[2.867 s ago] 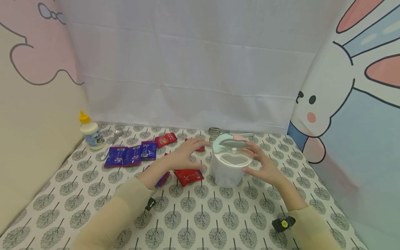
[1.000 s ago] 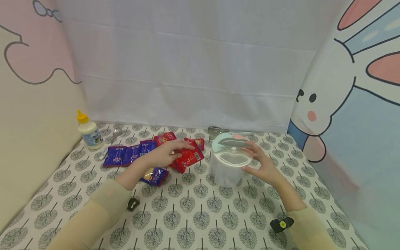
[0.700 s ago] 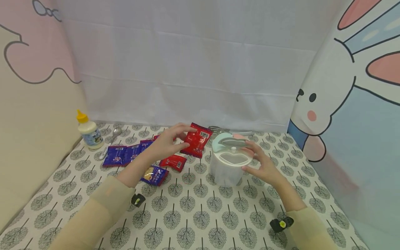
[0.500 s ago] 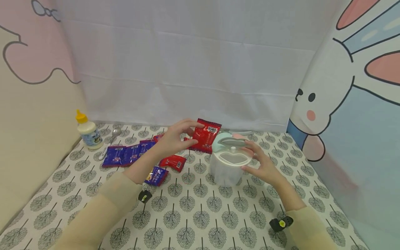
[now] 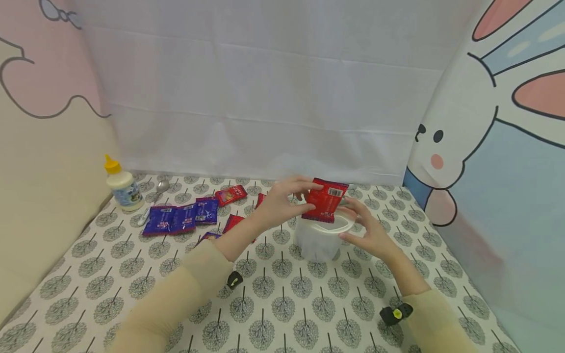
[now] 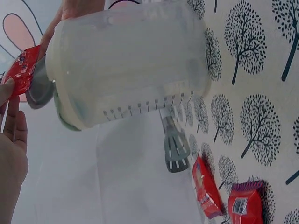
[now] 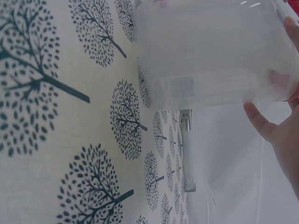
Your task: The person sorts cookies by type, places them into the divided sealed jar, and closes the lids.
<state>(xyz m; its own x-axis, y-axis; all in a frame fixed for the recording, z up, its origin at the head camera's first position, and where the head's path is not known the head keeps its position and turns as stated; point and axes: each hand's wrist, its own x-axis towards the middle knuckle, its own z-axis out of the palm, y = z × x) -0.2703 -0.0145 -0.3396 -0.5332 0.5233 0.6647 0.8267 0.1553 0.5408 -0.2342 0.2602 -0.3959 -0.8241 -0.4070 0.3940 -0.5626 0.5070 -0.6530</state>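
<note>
My left hand [image 5: 284, 201] pinches a red snack packet [image 5: 325, 200] by its left edge, above the opening of a translucent storage container [image 5: 318, 245]. The packet hides much of the lid in the head view. On the container's right side, my right hand [image 5: 372, 235] holds the rim, with the thumb low and the fingers up at the raised lid flap. From the left wrist, the grey flap [image 6: 41, 86] stands up beside the packet [image 6: 25, 70]. The container wall [image 7: 210, 51] fills much of the right wrist view.
Blue packets [image 5: 160, 220] lie in a row at the left, with a red packet [image 5: 231, 195] behind them and more partly hidden by my left arm. A yellow-capped bottle [image 5: 123, 189] and a spoon [image 5: 162, 186] are farther left. A slotted utensil [image 6: 176, 151] lies behind the container.
My left hand took a red snack packet from the group on the table, lifted it and carried it right to above the container. My right hand has stayed at the container's rim.
</note>
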